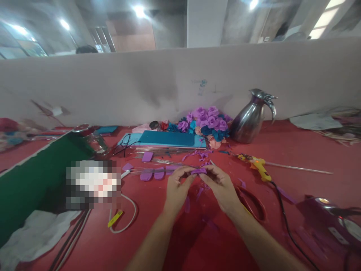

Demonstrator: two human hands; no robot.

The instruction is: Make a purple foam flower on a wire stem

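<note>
A small folded strip of purple paper (199, 171) is pinched between my two hands above the red table. My left hand (180, 182) grips its left end with thumb and fingers, and my right hand (219, 184) has the right end the same way. Left of my hands lie several cut purple paper petals (159, 173) beside thin clear sticks. Purple scraps (199, 194) are scattered under and around my fingers. Scissors with red handles (255, 203) rest partly hidden beneath my right wrist.
A yellow glue gun (262, 170) with a black cord lies to the right. Behind stand a steel jug (249, 118) and a heap of purple and blue paper flowers (210, 118). Blue sheets (169, 138) lie at the back, a green divider (36, 180) stands left, and a dark device (332, 220) sits right.
</note>
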